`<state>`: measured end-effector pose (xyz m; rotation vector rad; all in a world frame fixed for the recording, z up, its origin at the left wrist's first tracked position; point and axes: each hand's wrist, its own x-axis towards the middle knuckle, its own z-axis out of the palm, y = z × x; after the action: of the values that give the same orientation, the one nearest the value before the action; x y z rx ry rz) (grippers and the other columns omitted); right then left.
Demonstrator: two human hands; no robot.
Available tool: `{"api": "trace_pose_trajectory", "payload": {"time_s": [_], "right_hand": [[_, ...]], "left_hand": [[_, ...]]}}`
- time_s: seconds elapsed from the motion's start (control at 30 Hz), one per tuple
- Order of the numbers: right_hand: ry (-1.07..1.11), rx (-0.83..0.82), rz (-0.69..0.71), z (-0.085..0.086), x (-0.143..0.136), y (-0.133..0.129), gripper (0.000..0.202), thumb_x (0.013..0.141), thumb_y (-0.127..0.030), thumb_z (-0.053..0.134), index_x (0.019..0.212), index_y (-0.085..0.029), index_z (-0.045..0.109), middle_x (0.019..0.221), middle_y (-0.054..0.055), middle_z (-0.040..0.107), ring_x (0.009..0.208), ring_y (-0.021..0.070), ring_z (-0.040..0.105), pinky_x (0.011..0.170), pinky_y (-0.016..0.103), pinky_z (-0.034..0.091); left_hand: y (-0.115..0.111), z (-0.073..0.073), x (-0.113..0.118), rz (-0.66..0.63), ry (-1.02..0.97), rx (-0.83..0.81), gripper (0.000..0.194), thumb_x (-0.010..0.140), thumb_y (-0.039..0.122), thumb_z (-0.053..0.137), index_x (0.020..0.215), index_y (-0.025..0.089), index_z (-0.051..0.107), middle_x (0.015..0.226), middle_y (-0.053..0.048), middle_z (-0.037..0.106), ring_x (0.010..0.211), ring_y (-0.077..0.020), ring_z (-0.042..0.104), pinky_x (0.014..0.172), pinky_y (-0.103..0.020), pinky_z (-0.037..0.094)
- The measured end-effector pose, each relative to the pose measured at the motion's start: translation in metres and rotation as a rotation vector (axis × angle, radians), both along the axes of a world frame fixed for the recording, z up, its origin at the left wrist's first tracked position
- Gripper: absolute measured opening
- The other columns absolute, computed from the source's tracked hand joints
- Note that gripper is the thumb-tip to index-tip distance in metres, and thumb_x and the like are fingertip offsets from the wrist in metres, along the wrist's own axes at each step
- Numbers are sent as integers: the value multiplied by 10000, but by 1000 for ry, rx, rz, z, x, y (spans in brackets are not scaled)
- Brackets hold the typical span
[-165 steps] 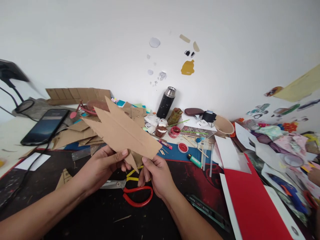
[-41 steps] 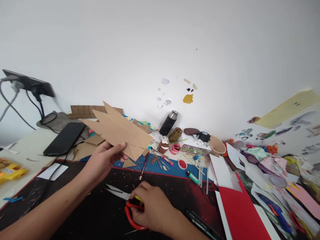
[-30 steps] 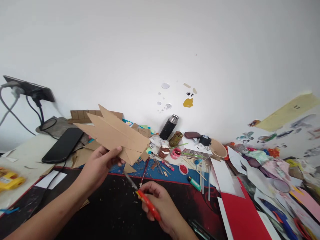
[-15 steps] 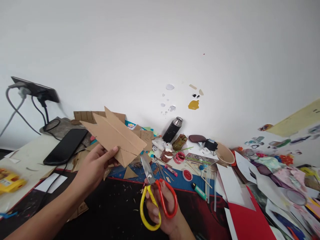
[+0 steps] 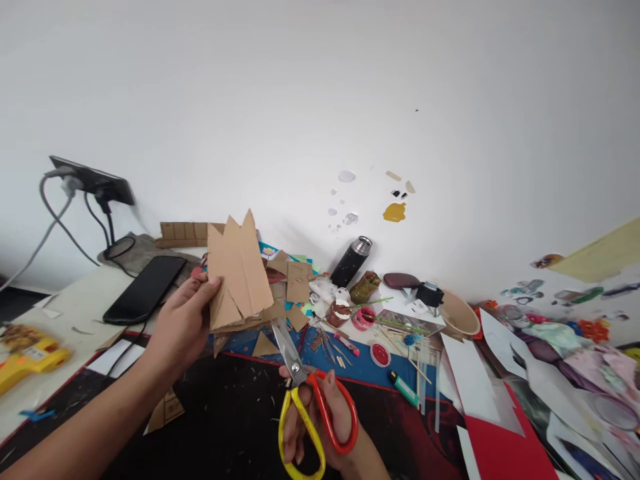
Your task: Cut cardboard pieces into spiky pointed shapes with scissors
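Observation:
Pinched at its left edge, a brown cardboard piece point(image 5: 244, 267) with a jagged, pointed top is held up by my left hand point(image 5: 187, 317). A slit runs into the card near its lower edge. My right hand point(image 5: 327, 413) has its fingers through the handles of scissors point(image 5: 295, 368), one loop yellow and the other red. The blades look closed and point up toward the card's lower right corner, close to it; whether they touch it I cannot tell. Small cardboard scraps point(image 5: 264, 345) lie on the blue mat below.
A smartphone point(image 5: 145, 290) and a yellow glue gun point(image 5: 37, 360) lie on the left. Behind the scissors are a black flask point(image 5: 351, 261), paint jars point(image 5: 364, 318) and sticks. A green cutter point(image 5: 404, 389) and red card point(image 5: 505, 440) are on the right.
My left hand has turned the cardboard so its points face upward instead of to the upper left. The scissors have stayed nearly in place, their handles slightly lower.

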<state>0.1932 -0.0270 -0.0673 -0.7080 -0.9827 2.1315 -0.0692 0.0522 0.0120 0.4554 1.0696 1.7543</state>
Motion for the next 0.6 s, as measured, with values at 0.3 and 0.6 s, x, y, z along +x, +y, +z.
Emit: {"api": "trace_pose_trajectory", "payload": {"time_s": [0.3, 0.6], "right_hand": [[-81, 216, 246, 7, -9, -15, 1195, 705, -1023, 782, 1490, -137, 614, 1067, 269, 852, 880, 368, 875, 768, 426, 643], [-40, 226, 212, 8, -9, -20, 1166, 740, -940, 853, 1549, -139, 601, 1148, 291, 842, 960, 386, 882, 852, 478, 658]], "left_hand": [[0, 4, -3, 46, -27, -6, 474, 565, 382, 1047, 832, 245, 681, 797, 10, 760, 817, -267, 801, 555, -280, 644], [-6, 8, 1, -51, 79, -28, 479, 629, 449, 998, 926, 262, 670, 834, 7, 767, 787, -258, 773, 524, -268, 568]]}}
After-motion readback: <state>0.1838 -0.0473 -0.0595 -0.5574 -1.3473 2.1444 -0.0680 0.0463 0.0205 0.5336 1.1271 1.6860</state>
